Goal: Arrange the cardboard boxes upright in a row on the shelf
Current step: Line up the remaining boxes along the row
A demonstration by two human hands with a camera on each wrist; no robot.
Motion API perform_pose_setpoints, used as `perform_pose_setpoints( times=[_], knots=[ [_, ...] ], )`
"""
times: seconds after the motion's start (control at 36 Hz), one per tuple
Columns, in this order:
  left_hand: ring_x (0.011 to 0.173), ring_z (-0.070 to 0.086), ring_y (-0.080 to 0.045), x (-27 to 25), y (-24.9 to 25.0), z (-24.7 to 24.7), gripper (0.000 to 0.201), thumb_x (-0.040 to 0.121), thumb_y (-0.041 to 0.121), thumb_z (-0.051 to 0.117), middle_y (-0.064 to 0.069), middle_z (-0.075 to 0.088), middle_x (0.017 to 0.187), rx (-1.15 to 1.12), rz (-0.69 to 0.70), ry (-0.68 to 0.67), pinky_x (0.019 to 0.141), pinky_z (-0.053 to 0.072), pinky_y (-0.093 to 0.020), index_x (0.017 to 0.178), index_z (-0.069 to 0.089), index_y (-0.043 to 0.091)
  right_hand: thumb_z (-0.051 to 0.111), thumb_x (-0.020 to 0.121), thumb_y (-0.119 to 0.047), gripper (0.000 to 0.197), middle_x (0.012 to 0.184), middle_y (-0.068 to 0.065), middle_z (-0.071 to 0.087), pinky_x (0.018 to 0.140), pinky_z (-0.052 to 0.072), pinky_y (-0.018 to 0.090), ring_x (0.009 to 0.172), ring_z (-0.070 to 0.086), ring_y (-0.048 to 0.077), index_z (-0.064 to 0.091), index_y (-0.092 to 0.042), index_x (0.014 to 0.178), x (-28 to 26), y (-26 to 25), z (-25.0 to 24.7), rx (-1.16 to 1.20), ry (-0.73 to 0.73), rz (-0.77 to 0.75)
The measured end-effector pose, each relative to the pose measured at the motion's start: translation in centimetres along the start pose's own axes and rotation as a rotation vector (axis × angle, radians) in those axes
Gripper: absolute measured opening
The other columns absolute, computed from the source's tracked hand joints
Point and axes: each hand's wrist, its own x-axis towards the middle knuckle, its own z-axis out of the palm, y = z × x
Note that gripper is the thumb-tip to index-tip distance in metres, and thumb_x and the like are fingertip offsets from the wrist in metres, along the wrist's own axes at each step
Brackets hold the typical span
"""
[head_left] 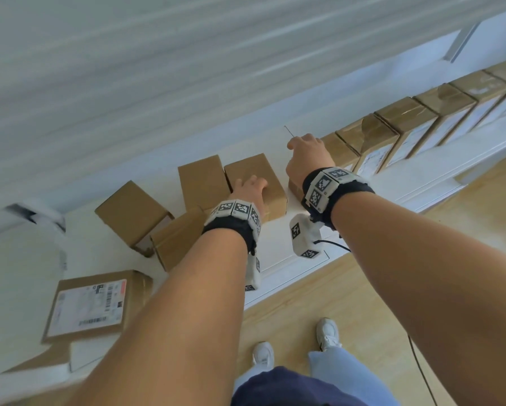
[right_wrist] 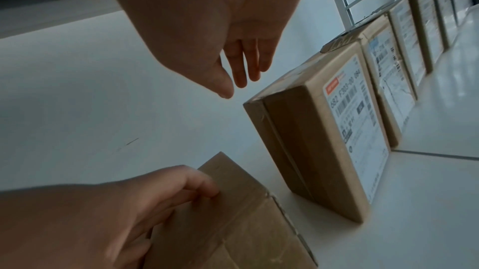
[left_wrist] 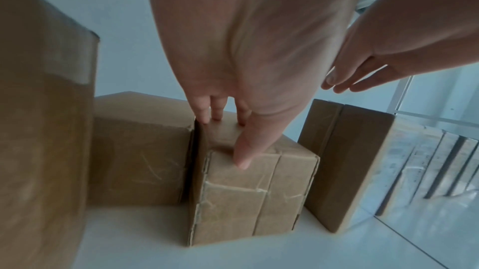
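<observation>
My left hand (head_left: 250, 187) grips a plain cardboard box (head_left: 254, 168) on the white shelf (head_left: 257, 142). In the left wrist view its fingers (left_wrist: 215, 113) reach over the box (left_wrist: 249, 201) top and the thumb presses the near face. My right hand (head_left: 304, 153) hovers with relaxed fingers and holds nothing, over the gap beside the end box (right_wrist: 324, 140) of an upright row (head_left: 407, 133) running right. In the right wrist view the right hand (right_wrist: 235, 87) is above bare shelf and the left hand (right_wrist: 181, 191) lies on its box (right_wrist: 246, 232).
Left of the held box, another box (head_left: 203, 180) touches it; two more (head_left: 131, 212) (head_left: 178, 238) lie askew. A labelled box (head_left: 90, 306) lies flat at the near left. A white wall backs the shelf. The wooden floor (head_left: 363, 288) is below its front edge.
</observation>
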Motion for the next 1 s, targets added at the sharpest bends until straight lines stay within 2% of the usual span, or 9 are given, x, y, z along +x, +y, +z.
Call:
perform_pose_setpoints(
  times=[0.11,0.36,0.5,0.61,0.75,0.81,0.83,0.92,1.0],
  knots=[
    [0.147,0.011,-0.029,-1.4,0.3,0.6,0.068,0.085,-0.01,0.043,0.0,0.016,0.16,-0.008,-0.014,-0.006,0.115,0.028,-0.049,0.145,0.033,0.021,0.041,0.09,-0.002,0.042,0.135,0.011,0.044,0.095,0.042,0.037,0.127,0.037,0.027,0.05,-0.01,0.13,-0.8,0.5,-0.4,-0.013,-0.012,-0.004],
    [0.143,0.019,-0.028,-4.5,2.3,2.6,0.066,0.083,-0.01,0.047,0.001,0.026,0.156,-0.074,-0.088,0.029,0.112,0.032,-0.047,0.141,0.038,0.019,0.04,0.086,0.004,0.048,0.138,0.01,0.043,0.101,0.04,0.037,0.13,0.036,0.026,0.051,-0.01,0.131,-3.1,1.5,-0.5,0.036,-0.085,-0.153],
    [0.149,0.008,-0.028,-6.4,3.4,4.3,0.064,0.087,0.0,0.054,0.001,0.014,0.161,-0.119,-0.137,0.052,0.12,0.019,-0.045,0.144,0.035,0.021,0.041,0.086,0.006,0.05,0.141,0.013,0.042,0.103,0.039,0.038,0.131,0.037,0.028,0.05,-0.009,0.133,-5.0,2.2,0.2,0.046,-0.118,-0.232],
    [0.15,-0.001,-0.021,-8.2,3.8,6.5,0.074,0.09,-0.002,0.051,0.004,0.001,0.163,-0.238,-0.232,0.17,0.122,0.013,-0.042,0.152,0.02,0.023,0.042,0.085,0.004,0.053,0.138,0.013,0.045,0.102,0.042,0.042,0.128,0.042,0.028,0.044,-0.009,0.137,-6.1,2.7,1.0,0.062,-0.176,-0.244],
    [0.149,0.011,-0.022,-9.5,3.8,8.7,0.091,0.086,-0.003,0.051,0.001,-0.005,0.162,-0.347,-0.428,0.274,0.121,0.019,-0.036,0.155,-0.005,0.017,0.042,0.087,0.002,0.052,0.136,0.015,0.047,0.096,0.045,0.04,0.121,0.049,0.031,0.039,-0.007,0.138,-7.1,4.0,2.4,0.016,-0.285,-0.187],
    [0.145,0.024,-0.026,-9.8,3.8,9.1,0.092,0.087,0.002,0.054,-0.005,0.002,0.162,-0.384,-0.509,0.273,0.117,0.028,-0.037,0.154,-0.008,0.013,0.043,0.087,0.001,0.05,0.132,0.017,0.05,0.093,0.048,0.04,0.117,0.053,0.033,0.039,-0.004,0.137,-7.5,4.4,2.9,-0.007,-0.342,-0.146],
    [0.142,0.03,-0.028,-9.8,3.8,9.4,0.088,0.087,0.005,0.055,-0.01,0.01,0.161,-0.398,-0.546,0.268,0.114,0.033,-0.038,0.154,-0.003,0.011,0.043,0.088,0.0,0.047,0.128,0.017,0.053,0.091,0.05,0.039,0.114,0.056,0.033,0.041,-0.003,0.134,-7.6,4.6,3.2,-0.019,-0.37,-0.126],
    [0.12,0.052,-0.032,-9.8,3.9,9.8,0.053,0.09,0.011,0.052,-0.017,0.047,0.138,-0.373,-0.577,0.232,0.091,0.044,-0.035,0.14,0.033,0.005,0.043,0.092,-0.003,0.034,0.118,0.016,0.06,0.079,0.049,0.033,0.105,0.06,0.031,0.049,-0.001,0.125,-8.1,4.9,3.6,-0.091,-0.471,-0.096],
    [0.109,0.058,-0.03,-9.8,4.3,9.7,0.033,0.094,0.01,0.048,-0.015,0.057,0.122,-0.36,-0.561,0.22,0.076,0.041,-0.029,0.126,0.045,0.002,0.042,0.092,-0.003,0.032,0.116,0.016,0.059,0.074,0.047,0.032,0.102,0.059,0.029,0.049,0.001,0.124,-8.4,5.0,3.8,-0.104,-0.513,-0.078]
  ],
)
